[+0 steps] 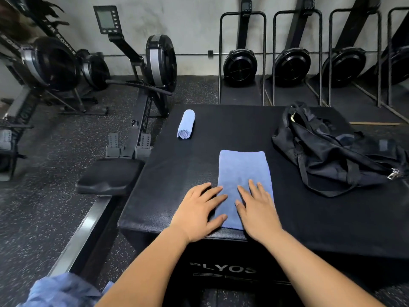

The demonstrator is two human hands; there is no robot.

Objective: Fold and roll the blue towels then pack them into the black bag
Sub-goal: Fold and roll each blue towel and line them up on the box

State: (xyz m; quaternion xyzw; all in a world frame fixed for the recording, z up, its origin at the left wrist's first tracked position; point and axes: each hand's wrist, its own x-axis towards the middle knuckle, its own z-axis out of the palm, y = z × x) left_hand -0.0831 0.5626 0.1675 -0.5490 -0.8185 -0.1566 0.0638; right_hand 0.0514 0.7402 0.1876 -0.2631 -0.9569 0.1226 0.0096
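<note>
Item: folded towel [243,173], blue, a long rectangle lying flat on the box [221,129], its near end close to the box's front edge.

Hands: we lay both flat on the towel's near end, fingers straight and spread, gripping nothing. Our left hand [197,209] rests mostly on the box, with its fingertips and thumb over the towel's left edge. Our right hand [256,209] lies on the towel's right side.

Rolled towel [186,124]: blue, a tight roll on its side at the box's far left, well apart from the folded one, spiral end towards us.

Bag [332,151]: black, slumped and crumpled on the box's right side, straps loose, a metal zip pull at its right end.

Box: black, padded top, lettering on its front face.

Blue cloth [62,291]: crumpled and blurred, at lower left below the box.

Surroundings: a rower [159,63] left of the box, its seat [110,176] just beside the box's left edge; more machines stand against the wall [188,23]; speckled dark floor [44,207].
</note>
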